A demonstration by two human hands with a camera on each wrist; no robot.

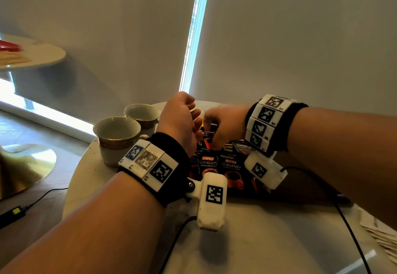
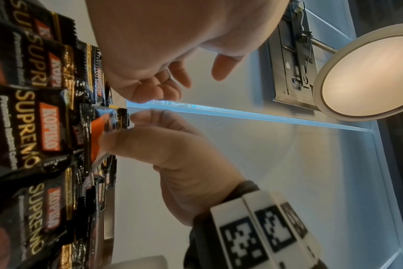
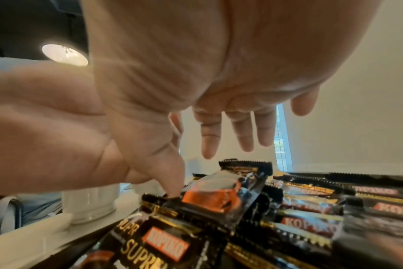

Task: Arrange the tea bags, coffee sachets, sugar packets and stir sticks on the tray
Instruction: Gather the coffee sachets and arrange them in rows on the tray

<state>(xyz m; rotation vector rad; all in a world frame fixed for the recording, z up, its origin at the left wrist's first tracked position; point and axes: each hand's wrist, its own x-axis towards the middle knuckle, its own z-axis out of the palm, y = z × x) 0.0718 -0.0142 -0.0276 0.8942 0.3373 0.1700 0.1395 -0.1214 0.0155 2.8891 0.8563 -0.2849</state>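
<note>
Two empty cups [image 1: 117, 139] stand at the round table's [image 1: 247, 241] left edge. Beside them the left hand [image 1: 178, 123] hovers with fingers relaxed, holding nothing. Black Kopiko coffee sachets [image 1: 231, 166] lie overlapped mid-table on a dark tray [image 2: 109, 214]. The right hand [image 1: 225, 127] pinches one sachet [image 3: 221, 193] by its crimped end. Pale packets [image 1: 384, 237] fan along the right edge.

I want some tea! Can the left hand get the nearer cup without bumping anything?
Probably yes. The left hand hovers beside the nearer cup, with nothing visible between them; the coffee sachets lie on its other side.
</note>
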